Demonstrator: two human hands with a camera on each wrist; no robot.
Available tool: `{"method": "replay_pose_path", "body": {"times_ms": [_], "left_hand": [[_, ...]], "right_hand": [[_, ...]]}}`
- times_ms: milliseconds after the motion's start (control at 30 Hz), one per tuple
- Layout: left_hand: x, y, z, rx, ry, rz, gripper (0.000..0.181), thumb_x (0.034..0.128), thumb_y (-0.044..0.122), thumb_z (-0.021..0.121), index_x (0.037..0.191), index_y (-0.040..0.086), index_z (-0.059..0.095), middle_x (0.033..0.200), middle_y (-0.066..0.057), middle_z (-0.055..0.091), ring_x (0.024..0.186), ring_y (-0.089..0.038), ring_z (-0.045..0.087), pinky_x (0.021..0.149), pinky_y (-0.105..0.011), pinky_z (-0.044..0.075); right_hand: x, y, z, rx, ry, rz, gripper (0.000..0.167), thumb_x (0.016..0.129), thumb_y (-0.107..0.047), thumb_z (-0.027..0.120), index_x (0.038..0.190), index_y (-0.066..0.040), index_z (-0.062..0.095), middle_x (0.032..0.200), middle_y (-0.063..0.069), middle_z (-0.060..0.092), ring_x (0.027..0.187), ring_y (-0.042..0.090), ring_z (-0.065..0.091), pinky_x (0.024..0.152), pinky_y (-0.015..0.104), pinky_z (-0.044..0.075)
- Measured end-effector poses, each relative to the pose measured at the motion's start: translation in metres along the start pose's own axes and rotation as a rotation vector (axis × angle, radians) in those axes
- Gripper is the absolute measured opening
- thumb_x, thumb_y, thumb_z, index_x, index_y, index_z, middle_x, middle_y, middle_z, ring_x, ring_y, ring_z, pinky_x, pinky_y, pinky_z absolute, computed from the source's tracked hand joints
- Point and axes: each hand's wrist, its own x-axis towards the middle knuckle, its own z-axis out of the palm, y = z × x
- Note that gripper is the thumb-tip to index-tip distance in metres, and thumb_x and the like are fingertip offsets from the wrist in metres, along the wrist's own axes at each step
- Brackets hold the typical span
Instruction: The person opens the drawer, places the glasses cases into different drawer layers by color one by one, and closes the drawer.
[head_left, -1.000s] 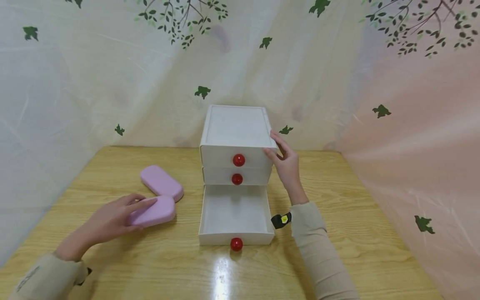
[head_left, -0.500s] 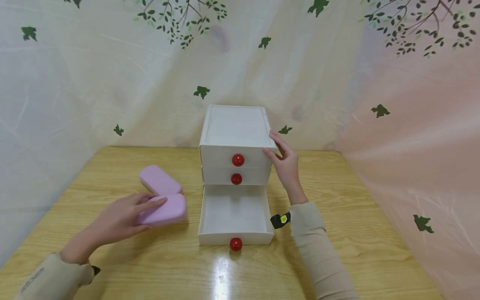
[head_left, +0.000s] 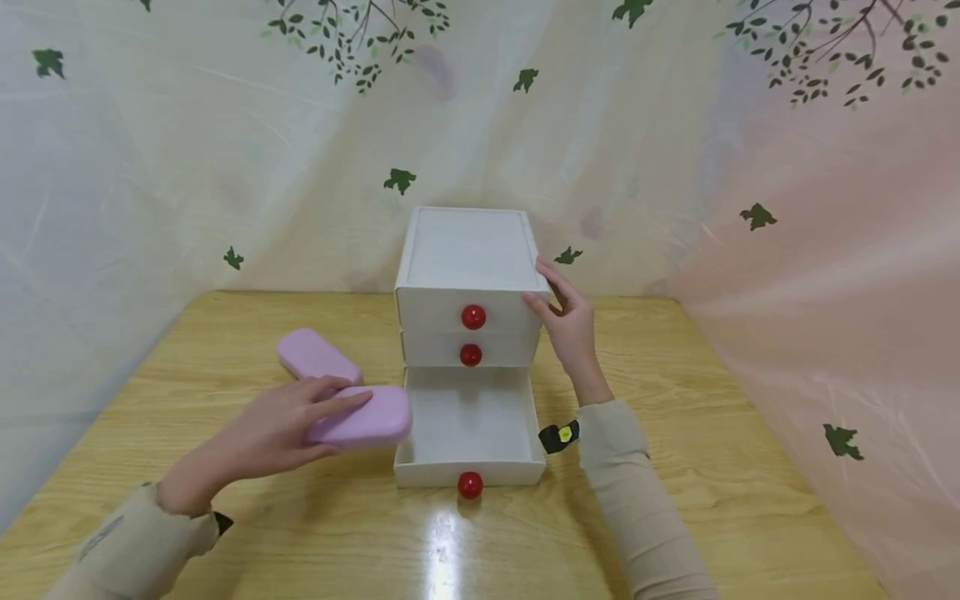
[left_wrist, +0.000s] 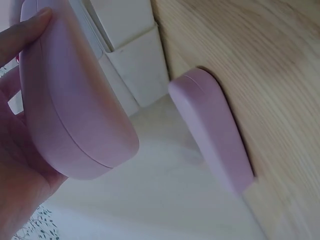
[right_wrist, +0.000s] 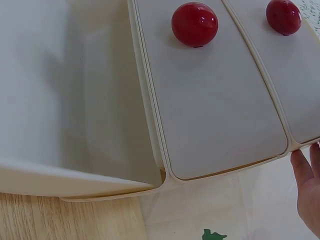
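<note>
In the head view my left hand (head_left: 273, 429) holds a pink glasses case (head_left: 367, 417), thumb and fingers around it. The case is raised off the table, and its right end overlaps the left wall of the bottom drawer (head_left: 471, 475), which is pulled out and bare inside. A second pink glasses case (head_left: 315, 354) lies on the table behind that hand; the left wrist view shows this case (left_wrist: 212, 127) too. My right hand (head_left: 572, 329) grips the upper right front corner of the white drawer unit (head_left: 471, 250), thumb on the front and fingers along the side.
Two upper drawers of the unit are closed, each with a red ball knob (head_left: 473, 317). The bottom drawer's red knob (head_left: 470, 485) sticks out toward the front. A leaf-printed curtain (head_left: 315, 183) hangs behind the wooden table (head_left: 712, 467).
My left hand has carried the held glasses case rightward and up, away from the other case, to the edge of the bottom drawer. The right hand stays on the drawer unit.
</note>
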Motion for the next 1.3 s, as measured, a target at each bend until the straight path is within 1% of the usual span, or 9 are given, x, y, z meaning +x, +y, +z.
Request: {"method": "replay_pose_path", "body": {"times_ms": [67, 200, 300, 400, 633, 733, 867, 1133, 1300], "left_hand": [[0.005, 0.002, 0.001, 0.003, 0.003, 0.014, 0.069, 0.0669, 0.032, 0.084, 0.130, 0.017, 0.061, 0.118, -0.014, 0.065, 0.098, -0.029, 0.066, 0.074, -0.044, 0.056], [0.014, 0.005, 0.004, 0.006, -0.003, 0.048, 0.066, 0.0692, 0.034, 0.082, 0.130, 0.017, 0.062, 0.115, -0.013, 0.066, 0.097, -0.028, 0.066, 0.077, -0.043, 0.056], [0.022, 0.009, 0.007, -0.003, -0.021, 0.055, 0.064, 0.0714, 0.035, 0.082, 0.130, 0.018, 0.062, 0.114, -0.012, 0.066, 0.097, -0.026, 0.066, 0.080, -0.042, 0.055], [0.030, 0.013, 0.010, -0.016, -0.038, 0.048, 0.063, 0.0721, 0.034, 0.081, 0.130, 0.018, 0.063, 0.115, -0.011, 0.067, 0.098, -0.026, 0.066, 0.081, -0.043, 0.055], [0.049, 0.023, 0.018, -0.063, -0.109, 0.032, 0.062, 0.0761, 0.033, 0.080, 0.133, 0.019, 0.060, 0.120, -0.013, 0.065, 0.105, -0.029, 0.065, 0.084, -0.046, 0.055], [0.055, 0.025, 0.023, -0.071, -0.131, 0.034, 0.065, 0.0747, 0.033, 0.080, 0.134, 0.019, 0.059, 0.120, -0.012, 0.065, 0.102, -0.028, 0.065, 0.080, -0.044, 0.056], [0.061, 0.026, 0.029, -0.064, -0.144, 0.042, 0.068, 0.0728, 0.032, 0.081, 0.135, 0.018, 0.058, 0.120, -0.011, 0.064, 0.098, -0.027, 0.066, 0.075, -0.041, 0.056], [0.074, 0.027, 0.035, -0.092, -0.181, 0.042, 0.068, 0.0741, 0.030, 0.081, 0.136, 0.019, 0.057, 0.123, -0.012, 0.063, 0.105, -0.028, 0.063, 0.082, -0.043, 0.054], [0.081, 0.028, 0.040, -0.072, -0.173, 0.063, 0.067, 0.0748, 0.033, 0.081, 0.136, 0.019, 0.057, 0.123, -0.012, 0.063, 0.103, -0.027, 0.064, 0.078, -0.041, 0.055]], "right_hand": [[0.001, 0.001, 0.000, 0.001, 0.002, 0.002, 0.050, 0.090, -0.024, 0.069, 0.138, -0.014, 0.055, 0.150, -0.005, 0.046, 0.140, 0.015, 0.042, 0.110, 0.043, 0.042], [0.001, 0.002, 0.001, -0.001, 0.007, -0.001, 0.049, 0.090, -0.023, 0.068, 0.137, -0.015, 0.056, 0.150, -0.005, 0.047, 0.140, 0.015, 0.042, 0.110, 0.043, 0.042], [0.001, 0.003, 0.000, -0.002, 0.007, -0.005, 0.049, 0.091, -0.023, 0.068, 0.137, -0.014, 0.055, 0.150, -0.005, 0.047, 0.140, 0.015, 0.042, 0.110, 0.043, 0.042], [0.002, 0.003, 0.000, -0.007, 0.001, -0.008, 0.049, 0.091, -0.023, 0.067, 0.138, -0.015, 0.055, 0.150, -0.005, 0.047, 0.140, 0.014, 0.042, 0.109, 0.043, 0.042], [0.001, 0.001, 0.000, -0.001, 0.007, -0.011, 0.050, 0.090, -0.022, 0.069, 0.138, -0.015, 0.055, 0.150, -0.005, 0.047, 0.139, 0.015, 0.042, 0.109, 0.044, 0.043], [0.001, 0.001, 0.001, 0.000, 0.004, -0.007, 0.050, 0.090, -0.023, 0.068, 0.138, -0.014, 0.055, 0.150, -0.005, 0.047, 0.139, 0.014, 0.042, 0.109, 0.044, 0.043], [0.000, 0.002, 0.001, -0.001, 0.007, -0.001, 0.050, 0.090, -0.025, 0.069, 0.138, -0.015, 0.055, 0.150, -0.006, 0.047, 0.139, 0.014, 0.042, 0.109, 0.045, 0.042], [0.001, 0.003, 0.000, -0.006, 0.011, -0.002, 0.050, 0.090, -0.026, 0.069, 0.138, -0.016, 0.055, 0.149, -0.006, 0.047, 0.140, 0.014, 0.042, 0.109, 0.045, 0.042], [0.001, 0.003, 0.001, -0.006, 0.010, -0.002, 0.050, 0.090, -0.025, 0.069, 0.137, -0.015, 0.055, 0.150, -0.006, 0.047, 0.140, 0.015, 0.042, 0.109, 0.045, 0.042]]}}
